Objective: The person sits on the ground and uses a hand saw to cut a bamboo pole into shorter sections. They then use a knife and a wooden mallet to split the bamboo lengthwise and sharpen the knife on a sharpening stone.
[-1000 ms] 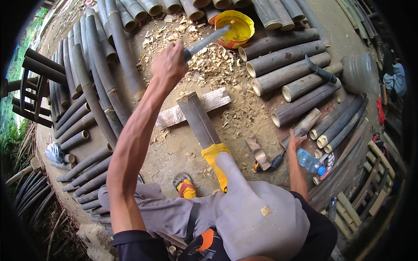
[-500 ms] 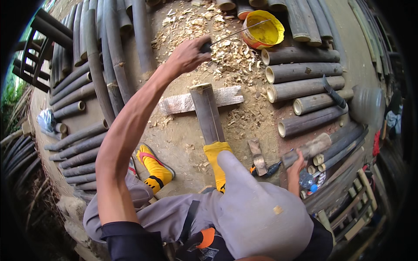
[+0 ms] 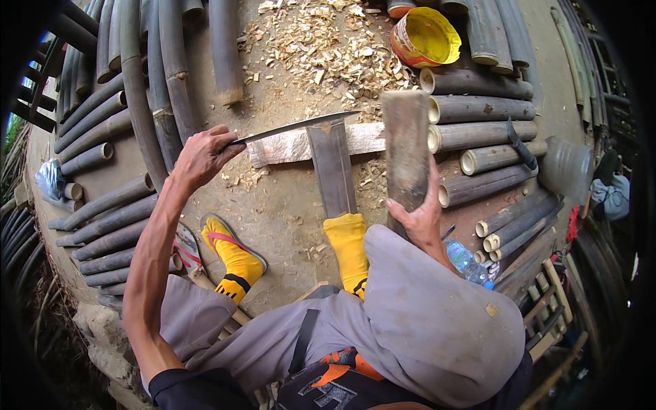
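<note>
My left hand is closed round the handle of a long knife. Its blade points right and crosses the far end of a dark bamboo piece; I cannot tell whether it bites in. That bamboo rests on a pale wooden plank, its near end against my yellow-socked foot. On the right, my right hand grips a thick, worn wooden block, raised upright beside the plank's right end and hiding part of it.
Cut bamboo lengths are lined up on the right; longer poles lie at the left. Wood shavings cover the far ground. A yellow bucket stands at the back, a curved blade on the bamboo, a plastic bottle near my knee.
My left hand has come down and left, bringing the blade over the bamboo's end. My right hand has lifted the wooden block from the lower right toward the middle and turned it upright.
</note>
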A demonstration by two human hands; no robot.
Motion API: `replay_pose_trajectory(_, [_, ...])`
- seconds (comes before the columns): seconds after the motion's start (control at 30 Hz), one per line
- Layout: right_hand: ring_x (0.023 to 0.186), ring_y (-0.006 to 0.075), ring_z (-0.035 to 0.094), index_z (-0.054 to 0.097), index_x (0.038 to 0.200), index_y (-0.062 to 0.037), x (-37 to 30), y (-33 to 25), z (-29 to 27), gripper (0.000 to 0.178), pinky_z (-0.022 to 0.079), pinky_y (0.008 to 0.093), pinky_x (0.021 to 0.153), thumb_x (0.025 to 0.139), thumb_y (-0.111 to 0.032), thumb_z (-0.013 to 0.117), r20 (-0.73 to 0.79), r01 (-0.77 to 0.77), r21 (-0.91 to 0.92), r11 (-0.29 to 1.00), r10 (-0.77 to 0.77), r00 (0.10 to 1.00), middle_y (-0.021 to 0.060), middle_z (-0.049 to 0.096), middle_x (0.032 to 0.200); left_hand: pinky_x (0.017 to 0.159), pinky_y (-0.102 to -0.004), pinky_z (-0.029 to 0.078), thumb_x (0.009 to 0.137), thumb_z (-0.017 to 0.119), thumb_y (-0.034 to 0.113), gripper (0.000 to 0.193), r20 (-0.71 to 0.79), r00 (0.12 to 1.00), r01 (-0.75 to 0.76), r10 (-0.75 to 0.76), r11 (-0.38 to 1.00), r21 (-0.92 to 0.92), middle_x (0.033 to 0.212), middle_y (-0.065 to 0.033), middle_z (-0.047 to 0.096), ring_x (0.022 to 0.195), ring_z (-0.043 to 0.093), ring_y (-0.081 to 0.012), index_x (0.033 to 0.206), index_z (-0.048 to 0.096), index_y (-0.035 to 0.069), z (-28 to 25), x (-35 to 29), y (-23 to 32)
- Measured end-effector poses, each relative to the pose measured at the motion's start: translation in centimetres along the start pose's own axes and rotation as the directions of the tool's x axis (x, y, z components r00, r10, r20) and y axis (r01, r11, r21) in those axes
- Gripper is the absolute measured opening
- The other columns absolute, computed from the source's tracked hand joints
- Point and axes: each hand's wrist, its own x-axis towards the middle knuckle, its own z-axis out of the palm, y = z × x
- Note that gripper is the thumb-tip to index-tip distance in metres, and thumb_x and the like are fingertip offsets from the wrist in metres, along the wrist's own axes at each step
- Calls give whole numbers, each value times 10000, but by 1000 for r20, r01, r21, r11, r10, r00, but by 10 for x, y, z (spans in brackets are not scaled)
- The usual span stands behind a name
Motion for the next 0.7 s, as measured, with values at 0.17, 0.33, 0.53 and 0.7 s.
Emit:
replay_pose_trajectory(0.17, [1242,395,511,138,1527,-106,18,-11,19,1032,410,427,1061,707,-133,763,127,-7,-117,993,22,992,288,428,1407,622,-460,449,932,582,382,399,28,999,28,-31,996,85,750,-170,558,697,577,-378,810,627,4,4,1,-12])
replay_pose_trajectory(0.33, [1260,425,488,147,1521,-83,17,-8,23,1037,417,425,1059,693,-125,768,144,11,-156,988,12,989,288,409,1424,626,-455,435,927,593,355,392,54,998,25,-31,995,93,747,-170,535,695,558,-378,795,605,-14,7,0,-22])
replay_pose_trajectory(0.53, [1254,421,495,149,1520,-72,18,-4,26,1037,423,428,1055,688,-113,767,162,73,-160,984,-46,986,290,412,1420,624,-455,435,926,594,359,392,82,995,55,-61,995,79,742,-171,534,696,559,-381,797,614,-11,8,-1,-23])
replay_pose_trajectory(0.7, [1255,417,497,153,1521,-70,17,-7,24,1037,418,429,1060,687,-115,768,167,51,-186,981,-19,986,295,418,1414,626,-455,439,921,600,365,397,65,997,45,-51,996,80,748,-173,545,700,566,-383,801,621,-13,12,0,-25])
